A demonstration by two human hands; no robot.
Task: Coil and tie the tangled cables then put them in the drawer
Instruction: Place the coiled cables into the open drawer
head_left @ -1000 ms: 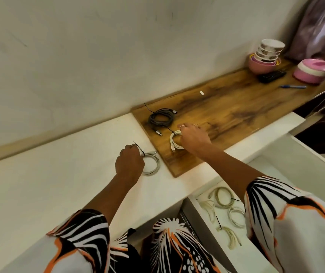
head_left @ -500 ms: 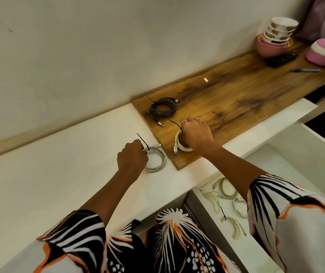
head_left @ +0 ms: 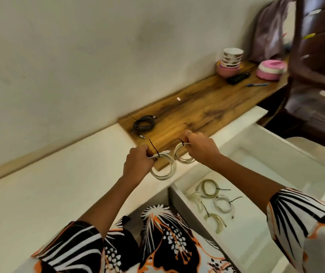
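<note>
At frame centre, the left hand is closed around a tied white coil; the right hand grips another white coil. Lower right, the open drawer holds tied coils; a dark cable lies on the wooden board.

Both arms reach forward from patterned sleeves, bare from the elbow down. The left hand is closed in a fist, knuckles up, with a ring on one finger, and grips a coil of white cable. The right hand, a little farther forward, is likewise clenched around a second white coil. The two fists are near each other, not touching.
</note>
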